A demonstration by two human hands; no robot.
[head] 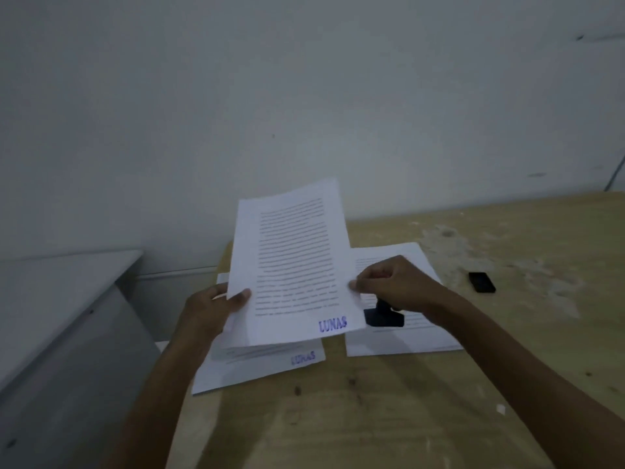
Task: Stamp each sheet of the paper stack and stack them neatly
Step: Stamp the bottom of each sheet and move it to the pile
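Observation:
A printed sheet (pixel 294 262) with a blue "LUNAS" stamp mark at its lower right corner is lifted and tilted above the table. My left hand (pixel 216 308) grips its left edge, thumb on top. My right hand (pixel 394 282) pinches its right edge. A black stamp (pixel 384 318) hangs just under my right hand, its handle running up into the curled lower fingers. Beneath the sheet lies a stack of stamped sheets (pixel 270 370), also marked "LUNAS". A second paper stack (pixel 406 340) lies to the right, under the stamp.
The wooden table (pixel 422 407) has a pale worn patch at the back right, where a small black rectangular object (pixel 482 281) lies. A grey cabinet (pixel 57 316) stands to the left of the table. A plain wall runs behind.

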